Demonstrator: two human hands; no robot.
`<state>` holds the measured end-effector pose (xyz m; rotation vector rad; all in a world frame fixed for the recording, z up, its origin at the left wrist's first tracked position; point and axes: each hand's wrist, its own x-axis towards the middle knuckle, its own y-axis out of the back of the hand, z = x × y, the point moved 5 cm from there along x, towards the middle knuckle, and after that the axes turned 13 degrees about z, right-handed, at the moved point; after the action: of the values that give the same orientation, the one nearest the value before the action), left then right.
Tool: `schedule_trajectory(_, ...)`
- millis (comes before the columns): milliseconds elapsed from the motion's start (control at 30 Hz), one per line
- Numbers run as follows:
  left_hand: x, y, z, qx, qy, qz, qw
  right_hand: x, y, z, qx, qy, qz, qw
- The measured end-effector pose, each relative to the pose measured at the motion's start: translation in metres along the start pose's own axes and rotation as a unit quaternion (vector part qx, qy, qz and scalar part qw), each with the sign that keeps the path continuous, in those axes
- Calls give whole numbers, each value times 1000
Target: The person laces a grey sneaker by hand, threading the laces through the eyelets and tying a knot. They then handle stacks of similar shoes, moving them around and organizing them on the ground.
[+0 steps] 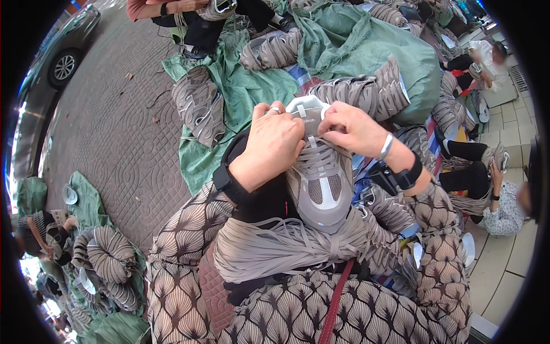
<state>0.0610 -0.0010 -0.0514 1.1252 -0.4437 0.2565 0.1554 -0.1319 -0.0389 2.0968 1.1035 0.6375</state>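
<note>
A grey-taupe sneaker upper point(323, 209) rests on my lap, its toe toward me and its white-lined collar pointing away. Grey shoelaces point(318, 157) cross its front below the tongue point(307, 119). My left hand point(269, 140) is closed on the left side of the opening, fingers curled beside the tongue. On the opposite side, my right hand point(350, 129) pinches at the upper eyelet edge. Whether a lace end lies between the fingertips of either hand is hidden. Across my thighs, against the toe, lies a thick knotted bundle of loose grey laces point(269, 249).
Nested stacks of uppers point(200, 109) lie on green sheeting point(252, 86) ahead, with another stack point(361, 94) farther right. More stacked uppers point(112, 252) stand at left. People work nearby, one handling a shoe point(223, 6) at the top. A car point(57, 51) is parked far left.
</note>
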Motion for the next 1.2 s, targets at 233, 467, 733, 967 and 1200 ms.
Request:
schedule_trajectory(233,1,-6,3,22,-37,-9,999,-2,-20,7,-37,-9,50,998)
schedule_trajectory(467,-6,36,12,83,-81,66,991,-34,2,-14,45,5,315,948)
schedule_trajectory(733,-178,128,-160,217,223,113,944,-117,-19,46,115,-199,290,929)
schedule_trajectory(967,-414,191,-237,297,541,72,783,-110,18,25,187,-257,182,930)
schedule_trajectory(1200,-433,149,-236,-471,651,449,390,-148,76,49,-239,-68,113,962)
